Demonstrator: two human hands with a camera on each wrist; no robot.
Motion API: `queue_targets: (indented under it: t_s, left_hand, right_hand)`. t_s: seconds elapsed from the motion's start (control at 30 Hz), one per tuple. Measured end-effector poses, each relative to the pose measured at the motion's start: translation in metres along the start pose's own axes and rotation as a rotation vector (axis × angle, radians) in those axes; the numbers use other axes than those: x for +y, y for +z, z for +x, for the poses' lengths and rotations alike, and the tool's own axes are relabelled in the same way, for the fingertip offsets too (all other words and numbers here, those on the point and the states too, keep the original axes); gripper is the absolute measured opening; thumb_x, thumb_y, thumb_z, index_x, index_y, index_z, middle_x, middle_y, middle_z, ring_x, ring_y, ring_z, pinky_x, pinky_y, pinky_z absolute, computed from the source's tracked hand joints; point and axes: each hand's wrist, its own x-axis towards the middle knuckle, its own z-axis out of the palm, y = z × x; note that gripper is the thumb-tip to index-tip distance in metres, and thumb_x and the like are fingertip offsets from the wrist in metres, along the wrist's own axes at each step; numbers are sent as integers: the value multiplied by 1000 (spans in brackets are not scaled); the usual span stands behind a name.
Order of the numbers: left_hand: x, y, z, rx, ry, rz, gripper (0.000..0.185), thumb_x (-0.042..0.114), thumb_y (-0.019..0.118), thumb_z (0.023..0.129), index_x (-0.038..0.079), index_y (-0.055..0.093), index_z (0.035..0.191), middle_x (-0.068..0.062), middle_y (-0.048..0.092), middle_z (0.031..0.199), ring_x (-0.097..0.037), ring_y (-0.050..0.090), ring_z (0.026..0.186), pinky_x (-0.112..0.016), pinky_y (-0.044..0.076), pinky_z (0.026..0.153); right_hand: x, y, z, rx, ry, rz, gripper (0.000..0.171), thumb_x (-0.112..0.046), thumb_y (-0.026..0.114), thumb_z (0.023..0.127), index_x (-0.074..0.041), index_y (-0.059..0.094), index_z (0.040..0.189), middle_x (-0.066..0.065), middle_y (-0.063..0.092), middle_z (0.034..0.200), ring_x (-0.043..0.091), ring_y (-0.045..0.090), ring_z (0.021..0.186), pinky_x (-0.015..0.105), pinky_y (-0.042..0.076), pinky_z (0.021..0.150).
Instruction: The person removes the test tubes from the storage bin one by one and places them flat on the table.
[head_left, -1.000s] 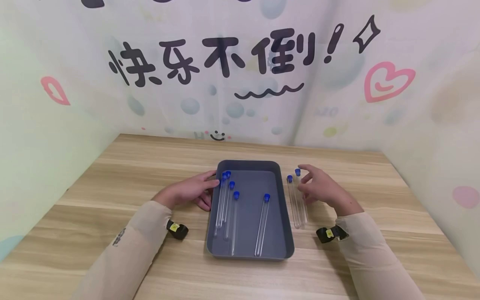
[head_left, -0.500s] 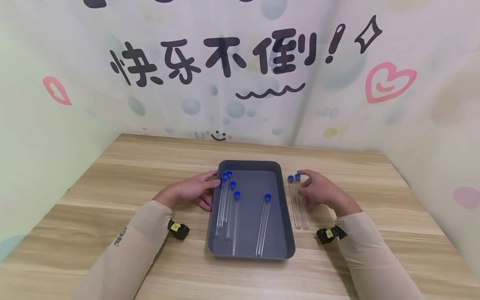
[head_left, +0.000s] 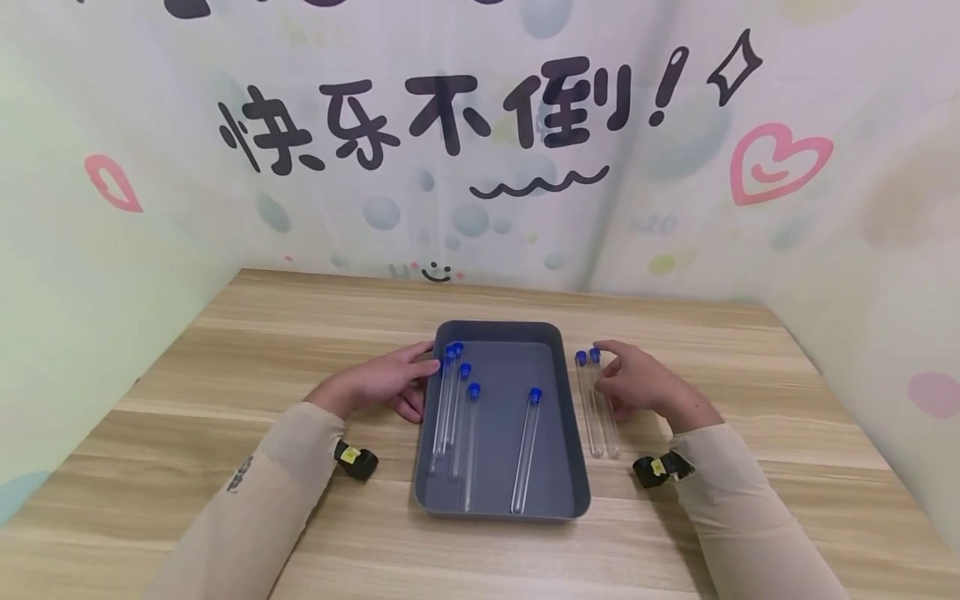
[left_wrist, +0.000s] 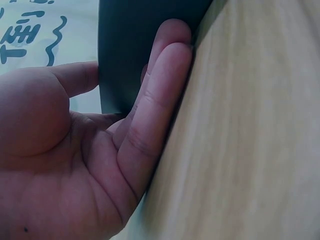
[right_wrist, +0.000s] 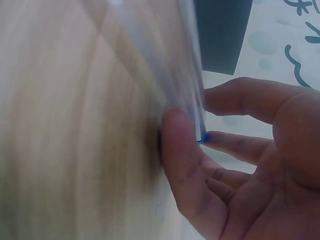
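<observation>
My left hand (head_left: 386,383) rests against the left side of a grey tray (head_left: 501,331), its thumb at the rim. In the left wrist view, the lower fingers (left_wrist: 150,105) lie nearly straight along the tray's outer wall. Beyond the tray's right side, my right hand (head_left: 636,375) holds a clear test tube (head_left: 605,417) with a blue cap between thumb and fingers, the index fingertip at the cap. Alongside it lies a second blue-capped test tube (head_left: 588,408). In the right wrist view, the thumb (right_wrist: 245,97) meets the blurred glass (right_wrist: 192,95) from one side, a bent finger from the other.
Inside the tray, several blue-capped test tubes (head_left: 448,400) lie bunched along the left wall, and a single test tube (head_left: 527,450) lies towards the right. A printed cloth (head_left: 480,221) hangs behind the wooden table (head_left: 337,533). Both wrists wear black straps (head_left: 358,460).
The test tube in my right hand has come slightly nearer to me, its cap now about level with the neighbouring tube's cap. My left hand and the tray have stayed practically still.
</observation>
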Motion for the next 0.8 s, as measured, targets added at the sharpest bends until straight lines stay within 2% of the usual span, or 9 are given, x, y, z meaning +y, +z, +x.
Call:
queue_targets:
  t_s: [0.33, 0.6, 0.8]
  left_hand:
    - [-2, -1, 1, -1, 8, -5, 60, 37, 36, 110, 27, 7, 162, -19, 59, 111, -23, 70, 77, -39, 64, 73]
    - [-1, 0, -1, 2, 13, 6, 60, 36, 35, 110, 27, 8, 162, -18, 59, 109, -23, 70, 76, -39, 64, 72]
    - [0, 1, -2, 9, 10, 9, 59, 35, 35, 110, 27, 8, 162, -19, 59, 109, -22, 70, 76, -39, 64, 73]
  right_hand:
    - [-1, 2, -1, -11, -4, 18, 73, 0, 56, 91, 2, 22, 156, 22, 60, 106, 17, 59, 65, 35, 62, 60]
    - [-1, 0, -1, -11, -9, 29, 73, -1, 55, 91, 3, 22, 155, 12, 56, 85, 17, 55, 61, 35, 62, 60]
    - [-2, -2, 0, 27, -27, -21, 70, -5, 55, 91, 4, 26, 154, 15, 61, 88, 19, 59, 61, 35, 61, 60]
